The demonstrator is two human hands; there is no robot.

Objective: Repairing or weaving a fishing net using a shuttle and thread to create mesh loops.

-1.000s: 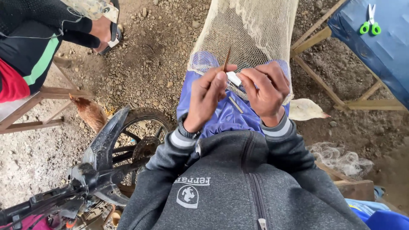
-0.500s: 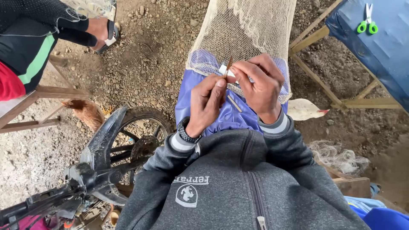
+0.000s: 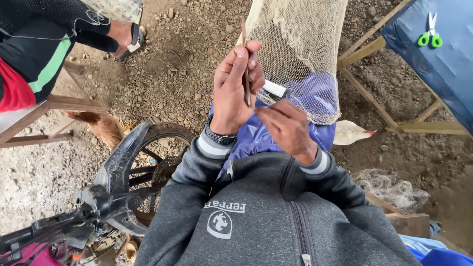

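Left hand point(image 3: 235, 88) rising at upper centre of frame, fingers pinching a thin brown needle point(image 3: 245, 64) upright, tip pointing to the top edge. Right hand point(image 3: 286, 129) hanging just right of and below it at frame centre, fingers half curled and relaxed, gripping nothing visible; thread between the hands too fine to tell. Net point(image 3: 300, 49) draping down from top centre over the blue-clad lap, lower hem lying behind the right hand. White float point(image 3: 274, 89) sitting on the net between both hands, touching neither.

Green scissors point(image 3: 429, 35) lying on the blue table point(image 3: 443, 69) in the upper right corner, well apart from the hands. Loose net bundle point(image 3: 391, 187) lying on the ground at right, lower half. Brown hen point(image 3: 101, 127) standing at left, white hen point(image 3: 351, 133) just right of the lap. Motorbike wheel point(image 3: 157, 157) filling lower left. Another person's sleeve point(image 3: 44, 39) showing in the upper left corner.
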